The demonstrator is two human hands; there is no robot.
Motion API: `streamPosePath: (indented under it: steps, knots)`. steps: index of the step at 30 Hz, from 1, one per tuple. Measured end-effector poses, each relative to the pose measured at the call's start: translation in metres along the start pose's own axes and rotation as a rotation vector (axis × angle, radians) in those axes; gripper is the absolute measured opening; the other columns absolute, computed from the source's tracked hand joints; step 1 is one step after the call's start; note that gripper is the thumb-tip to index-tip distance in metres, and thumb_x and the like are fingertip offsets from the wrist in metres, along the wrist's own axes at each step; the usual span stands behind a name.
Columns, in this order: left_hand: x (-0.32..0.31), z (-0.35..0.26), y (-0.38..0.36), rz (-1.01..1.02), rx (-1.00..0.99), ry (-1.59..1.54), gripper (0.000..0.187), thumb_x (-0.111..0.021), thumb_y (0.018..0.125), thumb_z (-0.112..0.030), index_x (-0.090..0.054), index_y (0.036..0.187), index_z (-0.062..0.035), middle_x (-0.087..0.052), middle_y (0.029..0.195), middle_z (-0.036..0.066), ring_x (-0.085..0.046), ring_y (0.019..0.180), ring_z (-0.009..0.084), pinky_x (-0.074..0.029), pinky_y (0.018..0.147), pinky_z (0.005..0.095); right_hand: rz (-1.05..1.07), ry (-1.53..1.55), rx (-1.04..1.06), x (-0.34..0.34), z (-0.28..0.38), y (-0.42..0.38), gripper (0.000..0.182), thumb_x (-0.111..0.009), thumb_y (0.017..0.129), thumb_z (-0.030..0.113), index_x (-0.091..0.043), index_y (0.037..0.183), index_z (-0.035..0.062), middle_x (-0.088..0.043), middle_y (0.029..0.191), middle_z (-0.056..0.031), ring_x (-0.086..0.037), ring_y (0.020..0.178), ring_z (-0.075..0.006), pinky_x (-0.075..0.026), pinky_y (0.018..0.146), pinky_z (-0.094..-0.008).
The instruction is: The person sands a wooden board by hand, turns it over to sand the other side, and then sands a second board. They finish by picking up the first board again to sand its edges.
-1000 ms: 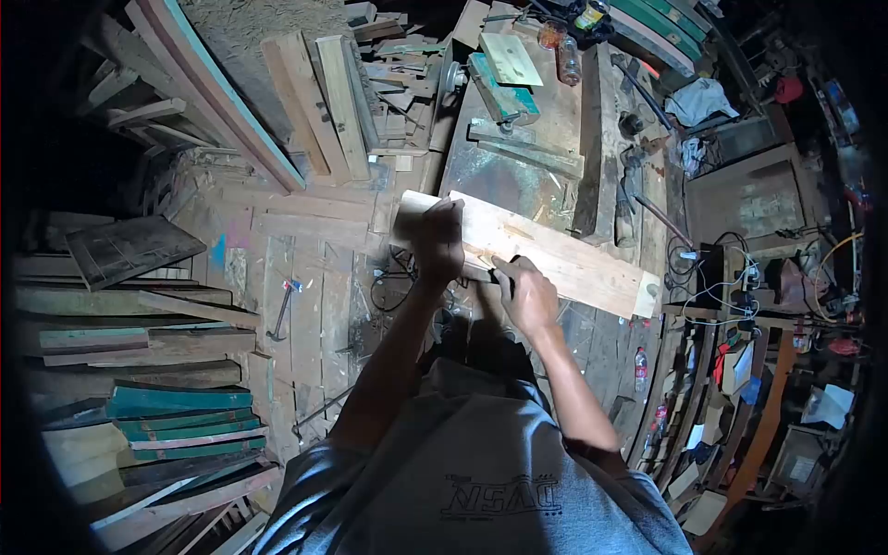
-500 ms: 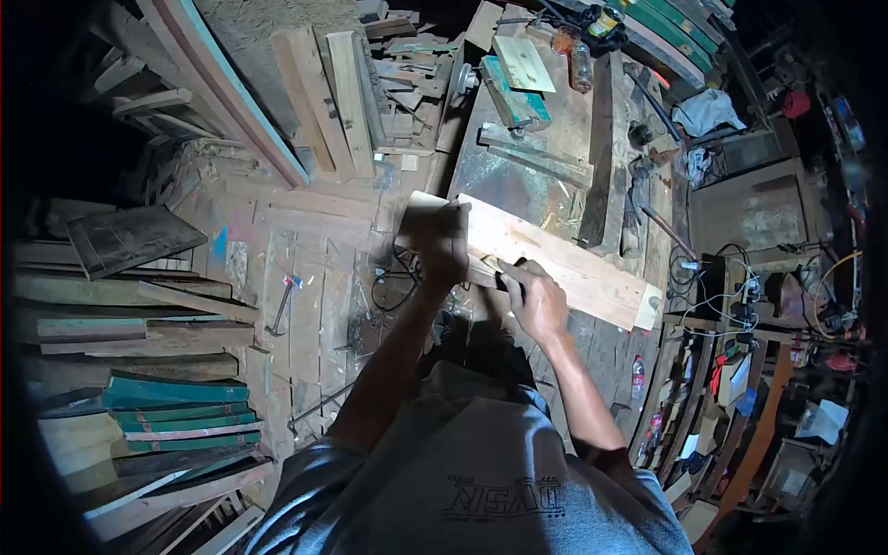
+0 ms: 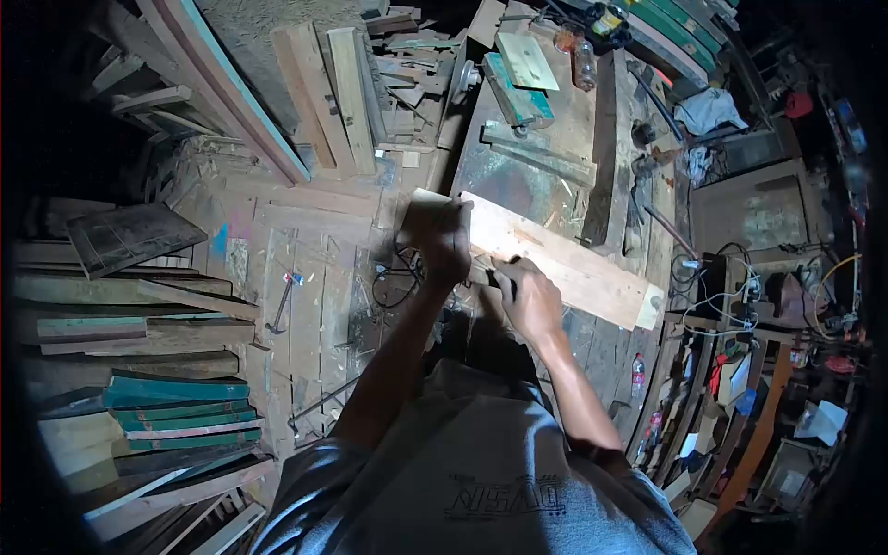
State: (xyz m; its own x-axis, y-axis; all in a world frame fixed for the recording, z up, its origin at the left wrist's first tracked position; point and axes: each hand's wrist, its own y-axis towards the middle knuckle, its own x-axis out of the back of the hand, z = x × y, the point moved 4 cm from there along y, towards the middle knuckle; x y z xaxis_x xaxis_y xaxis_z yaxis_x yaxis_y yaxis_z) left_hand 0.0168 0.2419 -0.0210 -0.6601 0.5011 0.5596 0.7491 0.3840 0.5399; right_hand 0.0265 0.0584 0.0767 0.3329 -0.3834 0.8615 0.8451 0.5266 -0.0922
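A long pale board [image 3: 564, 264] lies slantwise along the near edge of the workbench [image 3: 518, 176]. Over its left end is my left hand [image 3: 444, 242], in deep shadow, and its fingers cannot be made out. My right hand [image 3: 532, 294] is closed at the board's near edge, around something dark and small that its fingers mostly hide. Between the two hands, a short piece of wood [image 3: 481, 270] shows against the near side of the board.
Stacked planks [image 3: 185, 388] fill the left side. A hammer [image 3: 282, 303] lies on the floor. On the bench are a green block [image 3: 514, 97], wood offcuts and a jar [image 3: 584, 69]. Cables [image 3: 731, 287] and a bottle [image 3: 638, 370] are at right.
My right hand has shifted slightly down and left, with its knuckles turned further up. My left hand stays at the board's left end, nearly unmoved.
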Motion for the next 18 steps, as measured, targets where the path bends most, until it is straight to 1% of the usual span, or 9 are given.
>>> streamPosePath:
  steps: [2, 3, 5, 8, 10, 12, 15, 16, 18]
  knots:
    - [0.005, -0.003, 0.000, -0.048, 0.128, -0.148, 0.041, -0.052, 0.102, -0.004, -0.072, 0.135, 0.0065, -0.076, 0.131, 0.026, -0.071, 0.127, 0.0450, -0.054, 0.114, 0.0482, -0.008, 0.035, -0.016, 0.010, -0.004, -0.012, 0.029, -0.076, 0.099, 0.020, -0.085, 0.126, 0.0166, -0.079, 0.109, -0.0182, -0.077, 0.095, -0.0428, -0.061, 0.083, -0.0531]
    - [0.000, 0.006, -0.006, -0.021, 0.139, -0.197, 0.041, -0.053, 0.102, -0.005, -0.072, 0.136, 0.0061, -0.076, 0.131, 0.026, -0.071, 0.127, 0.0444, -0.054, 0.114, 0.0477, 0.007, 0.032, -0.055, 0.006, -0.008, -0.011, 0.028, -0.076, 0.100, 0.020, -0.085, 0.126, 0.0165, -0.079, 0.107, -0.0180, -0.077, 0.094, -0.0427, -0.061, 0.083, -0.0526]
    - [-0.007, 0.016, -0.011, 0.005, 0.159, -0.250, 0.040, -0.055, 0.102, -0.005, -0.072, 0.137, 0.0056, -0.076, 0.131, 0.025, -0.071, 0.127, 0.0435, -0.053, 0.115, 0.0473, -0.026, 0.042, -0.061, -0.016, -0.011, 0.000, 0.028, -0.075, 0.100, 0.019, -0.085, 0.126, 0.0160, -0.079, 0.106, -0.0186, -0.077, 0.094, -0.0423, -0.061, 0.083, -0.0522]
    - [-0.006, 0.008, -0.008, 0.008, 0.174, -0.279, 0.039, -0.056, 0.102, -0.005, -0.072, 0.137, 0.0053, -0.076, 0.132, 0.025, -0.071, 0.128, 0.0427, -0.052, 0.116, 0.0475, -0.006, 0.006, -0.055, -0.014, -0.011, -0.001, 0.028, -0.075, 0.101, 0.020, -0.085, 0.126, 0.0152, -0.079, 0.105, -0.0186, -0.077, 0.094, -0.0431, -0.061, 0.083, -0.0529]
    - [-0.003, 0.004, -0.002, 0.008, 0.173, -0.311, 0.038, -0.055, 0.103, -0.005, -0.072, 0.135, 0.0052, -0.075, 0.133, 0.025, -0.071, 0.129, 0.0422, -0.052, 0.117, 0.0475, -0.024, 0.054, -0.070, -0.004, -0.011, -0.012, 0.029, -0.075, 0.101, 0.020, -0.084, 0.128, 0.0153, -0.079, 0.106, -0.0188, -0.077, 0.094, -0.0443, -0.060, 0.084, -0.0539]
    - [0.000, 0.002, -0.002, -0.028, 0.134, -0.289, 0.036, -0.055, 0.103, -0.004, -0.072, 0.133, 0.0043, -0.075, 0.130, 0.025, -0.071, 0.126, 0.0417, -0.053, 0.113, 0.0481, -0.020, 0.078, -0.068, 0.005, -0.009, -0.019, 0.029, -0.074, 0.102, 0.022, -0.084, 0.128, 0.0148, -0.079, 0.107, -0.0189, -0.076, 0.096, -0.0451, -0.060, 0.084, -0.0544]
    - [-0.002, 0.002, -0.001, -0.084, 0.036, -0.199, 0.034, -0.055, 0.104, -0.003, -0.072, 0.133, 0.0028, -0.074, 0.127, 0.024, -0.072, 0.121, 0.0401, -0.055, 0.107, 0.0486, -0.004, 0.033, -0.109, -0.006, 0.001, 0.002, 0.027, -0.073, 0.103, 0.021, -0.084, 0.127, 0.0156, -0.078, 0.109, -0.0179, -0.076, 0.097, -0.0418, -0.060, 0.085, -0.0515]
    - [-0.003, 0.003, -0.001, -0.105, -0.006, -0.159, 0.034, -0.055, 0.105, -0.003, -0.072, 0.133, 0.0023, -0.074, 0.126, 0.023, -0.072, 0.119, 0.0394, -0.055, 0.105, 0.0487, -0.058, 0.035, -0.056, -0.015, 0.004, 0.008, 0.027, -0.072, 0.103, 0.022, -0.084, 0.126, 0.0151, -0.078, 0.109, -0.0179, -0.075, 0.098, -0.0424, -0.060, 0.087, -0.0517]
    - [-0.003, 0.000, 0.004, -0.134, -0.068, -0.093, 0.034, -0.055, 0.104, -0.003, -0.071, 0.135, 0.0025, -0.073, 0.125, 0.023, -0.071, 0.117, 0.0392, -0.056, 0.102, 0.0486, -0.031, 0.037, -0.063, -0.008, 0.003, 0.007, 0.027, -0.071, 0.104, 0.023, -0.084, 0.127, 0.0151, -0.078, 0.111, -0.0190, -0.076, 0.099, -0.0432, -0.060, 0.087, -0.0530]
